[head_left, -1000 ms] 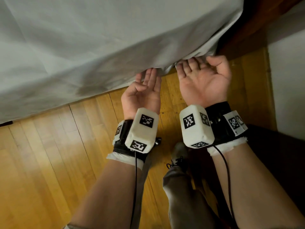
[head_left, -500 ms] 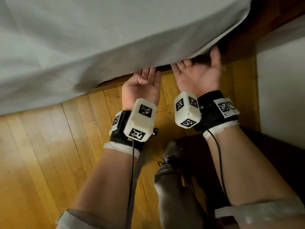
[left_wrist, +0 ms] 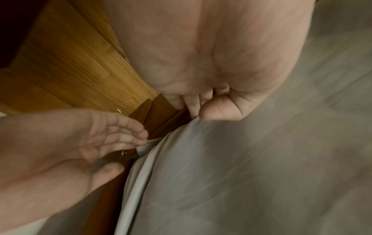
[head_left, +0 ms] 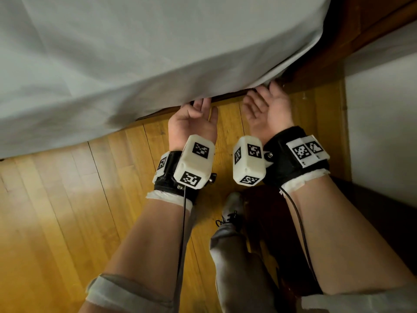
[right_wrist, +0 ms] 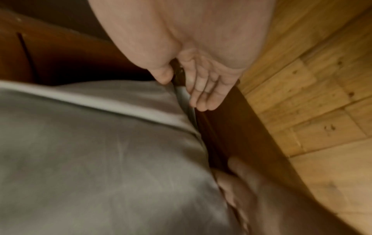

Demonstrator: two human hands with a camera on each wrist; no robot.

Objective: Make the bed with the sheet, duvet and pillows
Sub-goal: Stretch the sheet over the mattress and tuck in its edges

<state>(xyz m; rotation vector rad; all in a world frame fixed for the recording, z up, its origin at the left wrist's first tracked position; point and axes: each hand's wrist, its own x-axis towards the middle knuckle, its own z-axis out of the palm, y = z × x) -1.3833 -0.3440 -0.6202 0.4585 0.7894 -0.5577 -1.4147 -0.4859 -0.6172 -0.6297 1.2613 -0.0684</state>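
Head view: the sheet [head_left: 126, 64] drapes over the bed's near edge, its hem hanging above the floor [head_left: 56, 211]. Left hand [head_left: 194, 123] lies palm up, fingers straight and slipped under the hem, likely to push cloth beneath the mattress. Right hand [head_left: 268, 111] is likewise flat, palm up, fingertips at the corner beside the frame [head_left: 316, 66], where loose folds bunch. Neither grips anything; tucking seems underway.

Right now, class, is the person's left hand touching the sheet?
Touching. In the left wrist view, the left hand has its thumb tip pressed against the sheet, with the fingers going in under its edge beside the wooden bed frame.
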